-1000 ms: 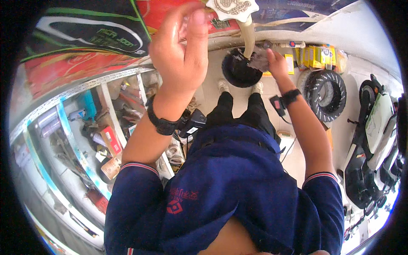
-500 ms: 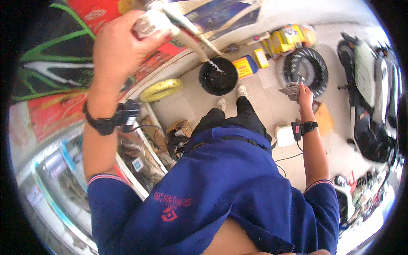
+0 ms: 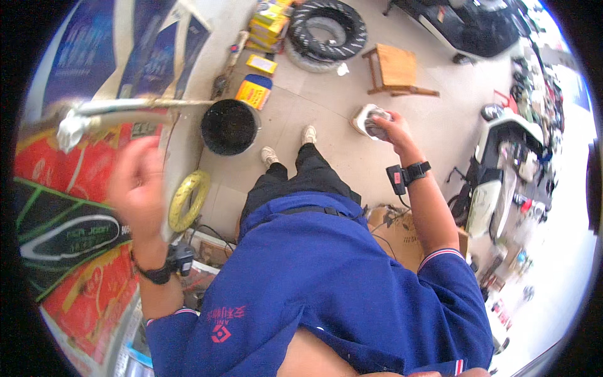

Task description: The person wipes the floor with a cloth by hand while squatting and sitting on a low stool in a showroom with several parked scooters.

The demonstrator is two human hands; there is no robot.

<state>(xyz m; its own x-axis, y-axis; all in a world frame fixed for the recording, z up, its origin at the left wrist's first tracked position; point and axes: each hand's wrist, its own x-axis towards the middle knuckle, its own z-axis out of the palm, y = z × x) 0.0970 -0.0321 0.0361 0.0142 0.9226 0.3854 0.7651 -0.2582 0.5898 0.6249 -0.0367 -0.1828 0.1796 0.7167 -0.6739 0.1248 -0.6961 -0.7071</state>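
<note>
My left hand (image 3: 139,182) hangs in front of the wall, smeared by motion. How its fingers are set cannot be made out, and nothing shows in it. Near it a pale pipe (image 3: 151,102) ends in a tap wrapped in something white (image 3: 72,129). Below the pipe's far end stands a black bucket (image 3: 230,127); no stream falls into it. My right hand (image 3: 396,129) is closed round a crumpled grey rag (image 3: 379,127), held out to the right. Behind the rag, a white, box-like thing (image 3: 363,119) is partly covered.
A yellow ring-shaped tyre or tube (image 3: 190,201) leans by the wall. Yellow boxes (image 3: 270,25) and black tyres (image 3: 326,28) line the far side. A wooden stool (image 3: 396,66) stands to the right, scooters (image 3: 496,169) beyond it. A cardboard box (image 3: 402,229) sits beside me.
My left hand has come off the wrapped tap and dropped. The water that ran into the bucket has stopped. My view has turned right; my right hand still has the rag.
</note>
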